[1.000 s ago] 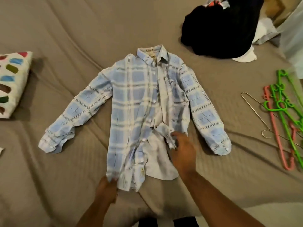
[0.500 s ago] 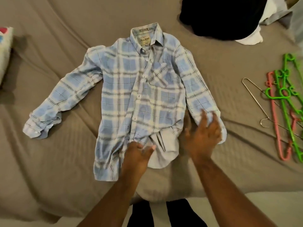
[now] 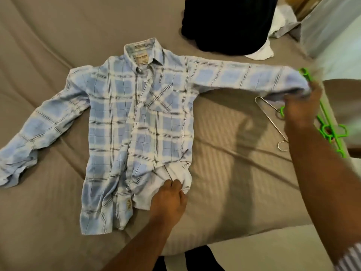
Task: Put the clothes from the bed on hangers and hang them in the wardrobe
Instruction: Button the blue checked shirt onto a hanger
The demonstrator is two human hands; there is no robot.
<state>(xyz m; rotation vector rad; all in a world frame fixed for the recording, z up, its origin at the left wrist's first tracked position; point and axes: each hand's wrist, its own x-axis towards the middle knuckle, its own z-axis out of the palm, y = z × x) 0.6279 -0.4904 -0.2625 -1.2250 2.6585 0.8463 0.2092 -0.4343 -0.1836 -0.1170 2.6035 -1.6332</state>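
A blue and white plaid shirt [image 3: 140, 118] lies face up on the grey-brown bed [image 3: 230, 157], collar away from me. My left hand [image 3: 170, 200] presses on the shirt's turned-up lower hem, fingers closed on the pale inside fabric. My right hand [image 3: 300, 108] grips the cuff of the shirt's right-side sleeve and holds it stretched out to the right, lifted above the hangers. Green plastic hangers [image 3: 332, 132] and a metal wire hanger [image 3: 273, 118] lie on the bed under and beside that hand. The other sleeve lies bent at the left.
A pile of black clothes [image 3: 228, 24] with white garments [image 3: 259, 53] beside it sits at the bed's far right. Beyond the bed's right edge stands pale furniture [image 3: 324, 26]. The bed's near edge runs along the bottom, by my legs.
My right hand took the right-side sleeve's cuff and pulled it out straight to the right, over the hangers. My left hand shifted slightly right on the hem. The view moved closer.
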